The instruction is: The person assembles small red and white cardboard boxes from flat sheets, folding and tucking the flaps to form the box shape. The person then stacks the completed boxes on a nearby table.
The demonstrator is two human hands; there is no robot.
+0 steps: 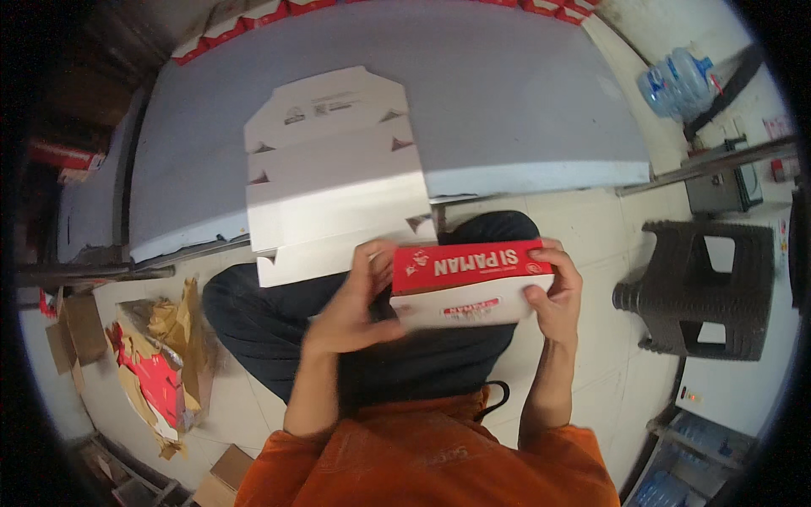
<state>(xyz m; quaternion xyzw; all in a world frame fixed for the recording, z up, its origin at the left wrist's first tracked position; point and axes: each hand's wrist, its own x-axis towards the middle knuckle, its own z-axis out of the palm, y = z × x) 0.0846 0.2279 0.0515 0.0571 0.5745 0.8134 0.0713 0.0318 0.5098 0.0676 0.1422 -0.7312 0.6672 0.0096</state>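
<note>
A small red-and-white carton (pixel 473 291), folded into a long box shape, is held between my two hands above my lap. My left hand (pixel 359 300) grips its left end, the thumb low along the white side and the fingers behind. At the other end my right hand (pixel 557 291) has its thumb on the front corner and its fingers over the top edge. Just beyond, a flat white box blank (pixel 338 169) with creases and cut notches lies on the grey tabletop, its near end reaching over the edge toward my knee.
The grey table (pixel 524 101) spans ahead, with red cartons (pixel 266 15) lined along its far edge. Stacked dark stools (pixel 710 287) stand at right; a blue water jug (pixel 676 83) lies beyond. Torn brown paper and red cardboard (pixel 156 380) sit on the floor at left.
</note>
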